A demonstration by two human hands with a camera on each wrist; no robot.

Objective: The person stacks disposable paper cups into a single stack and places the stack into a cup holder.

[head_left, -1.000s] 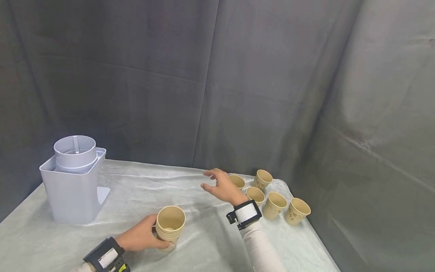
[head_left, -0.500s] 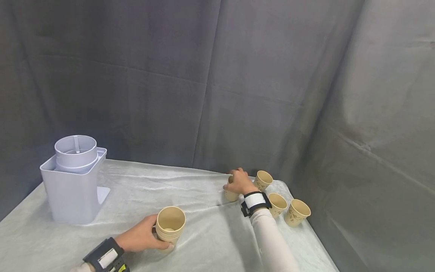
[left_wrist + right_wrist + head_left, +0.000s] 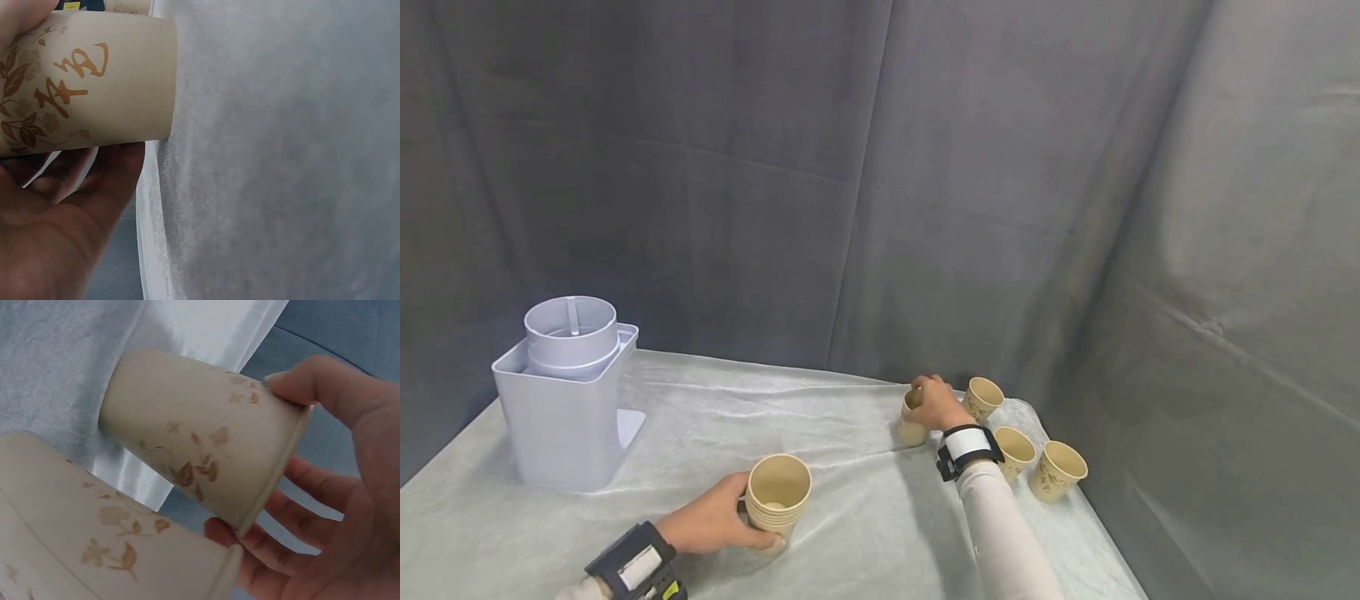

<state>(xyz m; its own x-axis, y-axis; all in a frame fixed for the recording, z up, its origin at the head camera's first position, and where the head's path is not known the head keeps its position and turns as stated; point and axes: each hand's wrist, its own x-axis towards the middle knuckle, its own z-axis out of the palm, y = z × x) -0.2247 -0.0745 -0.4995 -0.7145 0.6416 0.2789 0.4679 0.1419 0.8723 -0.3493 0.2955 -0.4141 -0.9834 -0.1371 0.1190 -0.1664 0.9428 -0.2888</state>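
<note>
My left hand [image 3: 715, 517] grips a stack of nested beige paper cups [image 3: 777, 492] near the front middle of the table, thumb on the near side. The left wrist view shows the outer cup [image 3: 94, 81] of the stack with brown leaves and orange writing. Toward the back right, my right hand [image 3: 942, 404] holds a single paper cup [image 3: 912, 432], thumb and fingers on either side near its rim. Close beside it in the right wrist view is another floral-printed cup [image 3: 106, 531].
Three more paper cups stand upright at right: one at the back [image 3: 982, 400], one near the right wrist [image 3: 1013, 457], one at the edge [image 3: 1057, 472]. A pale lavender box-shaped container [image 3: 561, 425] with a round cylinder [image 3: 571, 337] on top stands at left. Grey cloth hangs behind.
My right hand has moved right from above the table to a paper cup and taken hold of it. The right wrist now hides another cup. My left hand has stayed put with the stack.
</note>
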